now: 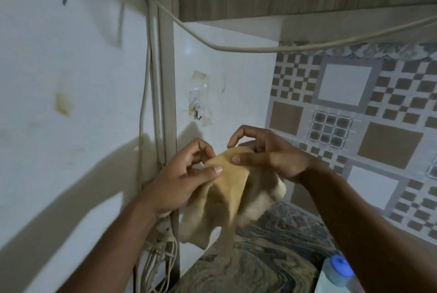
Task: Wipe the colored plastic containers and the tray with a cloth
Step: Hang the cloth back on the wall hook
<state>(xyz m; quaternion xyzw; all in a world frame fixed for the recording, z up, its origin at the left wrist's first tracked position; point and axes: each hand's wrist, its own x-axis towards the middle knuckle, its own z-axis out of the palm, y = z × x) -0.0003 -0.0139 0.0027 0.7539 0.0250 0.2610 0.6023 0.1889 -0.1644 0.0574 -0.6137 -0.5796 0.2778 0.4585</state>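
Prep step, no wiping yet — cloth (227,188) held up near the wall hook (197,112), left hand (182,179) and right hand (267,153) each pinching its top edge, containers and tray out of view; next move likely needs looking down to find them.

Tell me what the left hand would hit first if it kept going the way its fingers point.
Probably the small metal wall hook on the white wall, up and ahead of the left hand, which pinches the beige cloth. Depth is unclear.
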